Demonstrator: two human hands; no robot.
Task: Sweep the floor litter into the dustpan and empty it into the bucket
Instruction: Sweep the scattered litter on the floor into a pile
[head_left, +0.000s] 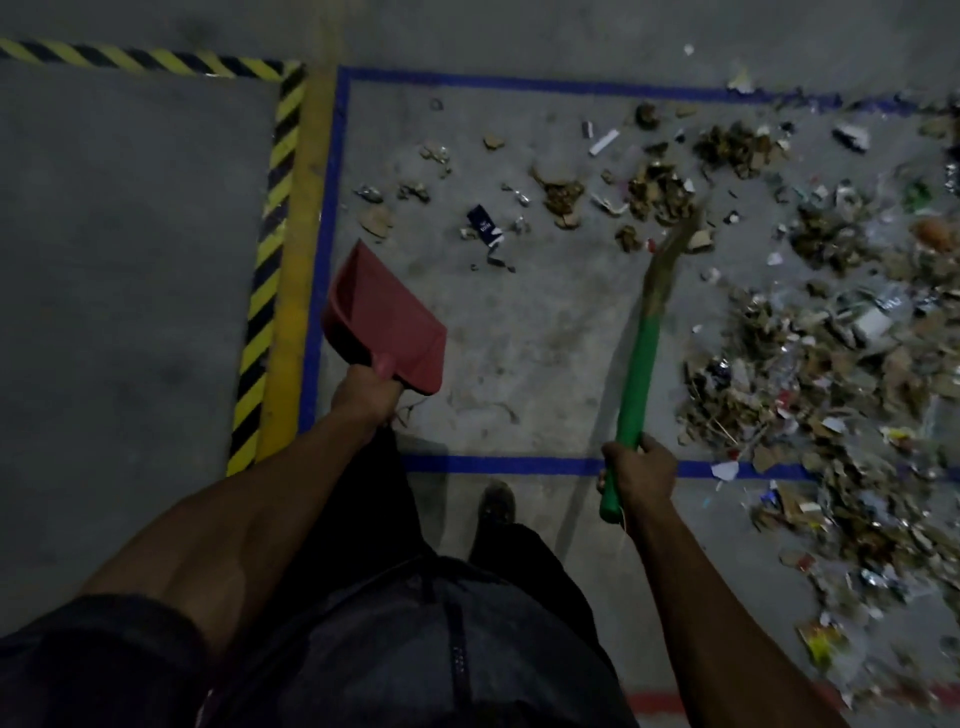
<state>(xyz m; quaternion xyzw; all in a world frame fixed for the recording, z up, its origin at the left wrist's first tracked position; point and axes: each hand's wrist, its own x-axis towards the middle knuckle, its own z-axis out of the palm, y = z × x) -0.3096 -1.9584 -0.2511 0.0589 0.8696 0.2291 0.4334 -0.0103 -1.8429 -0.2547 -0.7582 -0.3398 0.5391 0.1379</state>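
Evidently sweeping is barely begun: the left hand (363, 397) grips the empty dustpan (387, 332) above the floor, the right hand (641, 475) grips the broom (641, 358), bristles among litter (810, 343). Next, lower the pan; no bucket shows.

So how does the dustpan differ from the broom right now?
The dustpan is red, wide and empty, gripped by the left hand. The broom is long with a green handle, gripped by the right hand, its bristles among the litter. Both point away from the person.
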